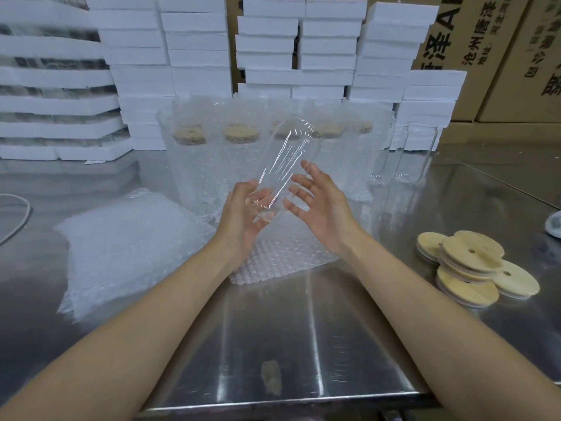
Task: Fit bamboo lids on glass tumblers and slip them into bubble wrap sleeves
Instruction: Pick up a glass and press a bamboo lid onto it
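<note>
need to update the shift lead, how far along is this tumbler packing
Done: about five lidded, wrapped tumblers stand at the back. In hand: the left hand holds a bare tumbler with no lid on it, and the right hand is open beside it. Left: two bare glasses at the back right, plus loose lids and a pile of empty sleeves.

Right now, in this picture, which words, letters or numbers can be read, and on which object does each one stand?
"沧州唐泽": printed sideways on the left cardboard box; the characters after it are unclear.
"泽 A": large print on the same box, cut off by the picture's edge.
"地址": small line on that box; the rest is too blurred.
Right cardboard box: large dark characters, cut off, unreadable.
Bamboo lids, foam blocks: no text.
</note>
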The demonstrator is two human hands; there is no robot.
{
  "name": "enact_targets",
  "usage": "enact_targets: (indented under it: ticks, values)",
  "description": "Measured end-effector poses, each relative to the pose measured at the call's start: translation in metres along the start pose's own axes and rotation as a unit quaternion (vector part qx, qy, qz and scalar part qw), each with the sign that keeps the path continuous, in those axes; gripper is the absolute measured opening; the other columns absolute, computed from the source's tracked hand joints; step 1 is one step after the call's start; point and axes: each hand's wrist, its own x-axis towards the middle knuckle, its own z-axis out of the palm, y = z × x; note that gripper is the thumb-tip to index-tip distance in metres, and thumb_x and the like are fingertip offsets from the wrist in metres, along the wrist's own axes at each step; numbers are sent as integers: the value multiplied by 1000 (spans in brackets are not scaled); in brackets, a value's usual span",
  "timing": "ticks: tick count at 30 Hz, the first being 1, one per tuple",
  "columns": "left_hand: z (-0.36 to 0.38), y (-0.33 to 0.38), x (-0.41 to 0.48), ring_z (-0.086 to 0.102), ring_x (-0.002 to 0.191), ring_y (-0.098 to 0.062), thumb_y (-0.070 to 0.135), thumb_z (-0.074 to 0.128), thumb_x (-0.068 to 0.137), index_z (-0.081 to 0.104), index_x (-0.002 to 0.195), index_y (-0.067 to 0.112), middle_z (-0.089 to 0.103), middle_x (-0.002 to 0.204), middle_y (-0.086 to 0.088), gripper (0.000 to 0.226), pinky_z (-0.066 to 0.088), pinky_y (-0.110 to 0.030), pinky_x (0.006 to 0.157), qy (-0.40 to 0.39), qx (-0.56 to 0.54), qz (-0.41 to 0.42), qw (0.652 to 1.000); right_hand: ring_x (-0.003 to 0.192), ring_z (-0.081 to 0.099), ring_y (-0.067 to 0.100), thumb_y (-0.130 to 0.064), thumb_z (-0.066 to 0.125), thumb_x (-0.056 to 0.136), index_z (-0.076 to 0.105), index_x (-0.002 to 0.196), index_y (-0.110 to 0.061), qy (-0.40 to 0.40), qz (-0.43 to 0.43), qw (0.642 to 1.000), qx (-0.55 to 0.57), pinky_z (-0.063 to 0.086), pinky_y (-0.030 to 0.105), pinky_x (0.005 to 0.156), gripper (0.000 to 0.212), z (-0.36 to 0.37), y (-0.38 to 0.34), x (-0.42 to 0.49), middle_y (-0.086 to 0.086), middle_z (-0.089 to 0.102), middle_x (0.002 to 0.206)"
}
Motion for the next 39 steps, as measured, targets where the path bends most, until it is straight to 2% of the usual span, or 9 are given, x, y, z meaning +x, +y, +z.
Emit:
enact_targets:
  ticks: [6, 10, 14, 21, 25, 29, 32, 35, 39]
  values:
    - [1, 2, -7, 72, 78, -28, 54, 44, 91, 57, 90, 7, 71, 88, -15, 49, 54, -26, 58, -43, -53, -93, 993, 109, 60, 15, -38, 59, 84, 53, 128, -26, -50, -4, 995, -83, 45, 34, 96, 46, 5, 3, -1, -4, 65, 118]
    - [-1, 1, -8, 72, 73, -29, 64, 38, 90, 56, 95, 3, 71, 95, -21, 64, 54, -24, 52, -90, -58, -147, 983, 107, 67, 16, -53, 82, 61, 56, 122, -25, -41, 0, 996, -79, 50, 38, 96, 72, 7, 4, 0, -3, 71, 113]
    - [-1, -1, -6, 72, 82, -32, 70, 36, 90, 53, 110, 2, 70, 105, -22, 73, 57, -28, 57, -91, -58, -149, 983, 102, 69, 15, -37, 67, 78, 55, 122, -21, 18, -46, 994, -101, 52, 30, 87, 49, 5, 9, 0, -3, 72, 107]
    - [3, -3, -5, 63, 113, -33, 55, 45, 94, 45, 127, 0, 53, 135, -23, 64, 54, -37, 91, -65, -11, -99, 993, 107, 63, 9, -28, 77, 68, 46, 122, -21, 73, -177, 962, -196, 50, 24, 89, 62, 7, 11, -5, 3, 62, 121]
    - [1, -3, -4, 63, 114, -25, 49, 39, 99, 48, 133, 0, 61, 128, -17, 60, 52, -36, 94, -48, 35, -62, 996, 115, 59, 11, -31, 86, 62, 42, 120, -27, 74, -265, 915, -297, 47, 35, 101, 72, 8, 15, -8, -8, 58, 123]
    - [-3, -3, -3, 67, 107, -21, 43, 39, 101, 58, 119, 3, 69, 114, -12, 49, 54, -31, 90, -39, 80, -14, 996, 119, 55, 6, -42, 88, 60, 42, 127, -20, 65, -319, 864, -384, 46, 23, 98, 85, 5, 18, -9, -22, 52, 124]
    - [-5, -3, 1, 71, 94, -17, 32, 45, 102, 63, 103, 8, 75, 95, -3, 30, 58, -27, 80, -10, 80, 5, 997, 119, 53, 1, -47, 87, 56, 38, 128, -34, 64, -330, 848, -409, 44, 16, 94, 87, 7, 19, -11, -29, 47, 126]
    - [-8, -5, 5, 70, 96, -18, 20, 47, 103, 63, 104, 8, 73, 103, -7, 20, 57, -28, 80, 0, 84, 12, 996, 117, 51, -6, -51, 83, 53, 30, 121, -57, 59, -332, 840, -426, 44, 20, 95, 87, 11, 16, -14, -41, 41, 124]
    - [-10, -6, 6, 70, 97, -20, 16, 44, 104, 59, 112, 4, 68, 114, -12, 21, 55, -30, 82, 5, 89, 14, 996, 117, 51, -6, -51, 82, 53, 27, 119, -63, 40, -324, 830, -451, 48, 24, 95, 87, 12, 14, -15, -42, 41, 125]
